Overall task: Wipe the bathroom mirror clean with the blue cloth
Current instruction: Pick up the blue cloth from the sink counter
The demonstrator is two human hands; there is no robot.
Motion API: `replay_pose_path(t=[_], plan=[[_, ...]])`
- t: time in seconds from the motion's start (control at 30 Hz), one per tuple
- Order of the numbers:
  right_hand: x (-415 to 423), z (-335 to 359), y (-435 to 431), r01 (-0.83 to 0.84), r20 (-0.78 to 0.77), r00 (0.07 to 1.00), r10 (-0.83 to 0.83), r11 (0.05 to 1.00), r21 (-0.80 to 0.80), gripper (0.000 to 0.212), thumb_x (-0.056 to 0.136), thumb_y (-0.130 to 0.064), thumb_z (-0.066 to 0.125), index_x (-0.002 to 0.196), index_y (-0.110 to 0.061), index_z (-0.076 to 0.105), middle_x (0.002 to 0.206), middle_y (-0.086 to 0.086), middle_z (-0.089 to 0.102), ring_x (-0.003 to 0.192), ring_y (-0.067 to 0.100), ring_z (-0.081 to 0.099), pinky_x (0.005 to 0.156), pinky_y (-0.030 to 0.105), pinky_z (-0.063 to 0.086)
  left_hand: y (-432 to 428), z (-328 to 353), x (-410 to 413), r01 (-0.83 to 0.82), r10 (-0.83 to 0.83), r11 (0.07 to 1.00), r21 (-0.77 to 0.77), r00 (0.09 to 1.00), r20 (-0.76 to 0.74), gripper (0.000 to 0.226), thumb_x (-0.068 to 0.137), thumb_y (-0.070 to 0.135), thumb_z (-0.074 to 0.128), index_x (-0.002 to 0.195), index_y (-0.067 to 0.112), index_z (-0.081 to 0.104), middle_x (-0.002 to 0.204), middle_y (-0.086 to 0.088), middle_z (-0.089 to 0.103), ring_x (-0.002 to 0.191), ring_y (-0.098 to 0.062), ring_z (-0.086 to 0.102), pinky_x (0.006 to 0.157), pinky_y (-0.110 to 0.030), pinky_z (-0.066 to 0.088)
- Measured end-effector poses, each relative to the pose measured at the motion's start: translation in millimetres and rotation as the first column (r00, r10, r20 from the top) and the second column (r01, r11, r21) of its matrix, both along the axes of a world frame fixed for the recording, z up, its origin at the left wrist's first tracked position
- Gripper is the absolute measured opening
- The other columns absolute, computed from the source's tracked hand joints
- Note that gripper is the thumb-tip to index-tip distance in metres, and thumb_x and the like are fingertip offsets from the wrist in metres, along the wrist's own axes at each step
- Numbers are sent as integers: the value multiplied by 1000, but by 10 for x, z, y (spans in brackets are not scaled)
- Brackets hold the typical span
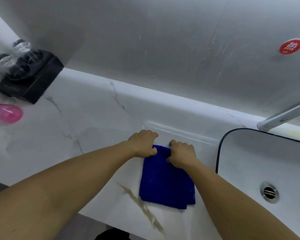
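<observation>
- One blue cloth (166, 179), folded, is lying on the marble counter (76, 135) just left of the sink (267, 161).
- Its far edge is being pinched by the left hand (143, 143) and the right hand (182, 153), fingers curled.
- The smeared mirror (145, 40) is being seen above; one red sticker (291, 46) on it bears an unreadable white character.
- One pink bottle (7, 112), one black tray (29, 77) holding two glasses (12, 52), and one faucet (282, 115) are being shown.

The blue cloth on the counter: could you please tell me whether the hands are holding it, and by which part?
Both hands grip the blue cloth at its far edge: left hand and right hand side by side.
</observation>
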State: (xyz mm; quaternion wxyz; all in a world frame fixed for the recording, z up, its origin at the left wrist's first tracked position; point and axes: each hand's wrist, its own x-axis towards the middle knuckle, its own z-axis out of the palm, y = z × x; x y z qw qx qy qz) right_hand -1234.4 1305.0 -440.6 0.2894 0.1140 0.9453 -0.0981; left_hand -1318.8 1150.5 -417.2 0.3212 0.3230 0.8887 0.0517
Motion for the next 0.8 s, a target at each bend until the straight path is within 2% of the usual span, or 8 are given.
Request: replay_pose_path(t=[0.1, 0.17, 0.27, 0.37, 0.47, 0.57, 0.67, 0.8], plan=[[-45, 102, -24, 7, 28, 1000, -6, 998, -60, 31, 81, -29, 62, 111, -25, 62, 98, -4, 60, 95, 20, 56, 84, 33, 41, -16, 29, -45, 60, -63, 998, 26, 989, 131, 77, 86, 40, 64, 152, 21, 28, 152, -3, 37, 135, -23, 39, 107, -40, 40], [-56, 228, 2, 35, 38, 999, -29, 985, -169, 34, 77, -31, 69, 110, -25, 64, 100, -5, 56, 94, 19, 55, 82, 35, 48, -20, 69, -78, 88, -90, 996, 21, 974, 208, 75, 86, 41, 66, 150, 21, 32, 152, -1, 38, 134, -22, 41, 108, -38, 39], [-43, 476, 89, 5, 32, 999, 3, 970, -242, 37, 75, -33, 73, 110, -24, 64, 104, -4, 60, 93, 18, 56, 80, 35, 50, -17, 161, -152, 78, -87, 996, 45, 955, 283, 35, 86, 39, 68, 115, 25, 55, 121, 1, 60, 102, -18, 57, 82, -28, 47], [-54, 731, 165, -23, -65, 998, 6, 965, -261, 31, 77, -32, 71, 106, -26, 64, 101, -5, 65, 90, 17, 58, 81, 37, 51, -30, 331, -231, 36, -70, 992, 118, 952, 299, 21, 82, 33, 70, 90, 25, 52, 93, 6, 58, 81, -11, 55, 65, -24, 42], [-109, 1002, 221, -37, -171, 985, -8, 965, -261, 27, 80, -33, 70, 106, -28, 64, 98, -7, 65, 88, 15, 57, 80, 35, 50, -21, 576, -324, -26, -35, 983, 180, 945, 325, 22, 79, 30, 70, 92, 22, 53, 94, 3, 60, 83, -13, 56, 66, -26, 45], [-194, 1301, 319, -28, -270, 962, -46, 964, -265, 25, 80, -35, 71, 104, -30, 65, 94, -8, 65, 86, 14, 57, 77, 34, 50, -18, 884, -427, -189, 50, 935, 301, 908, 416, 23, 77, 20, 71, 94, 20, 56, 95, 0, 63, 84, -15, 61, 65, -23, 47], [-301, 1646, 417, 31, -381, 909, -171, 937, -348, 21, 77, -33, 74, 96, -31, 67, 88, -10, 67, 80, 13, 61, 73, 33, 53, -46, 1211, -512, -412, 91, 788, 457, 812, 576, 32, 76, 10, 70, 107, 15, 62, 104, -9, 69, 89, -22, 67, 71, -28, 54], [-428, 2157, 470, 5, -490, 835, -251, 893, -449, 17, 81, -30, 74, 97, -27, 69, 85, -9, 69, 77, 13, 65, 69, 32, 55, -71, 1575, -606, -523, -14, 652, 550, 716, 698, 45, 78, 25, 74, 120, 14, 65, 116, -8, 70, 107, -29, 66, 85, -35, 54]])
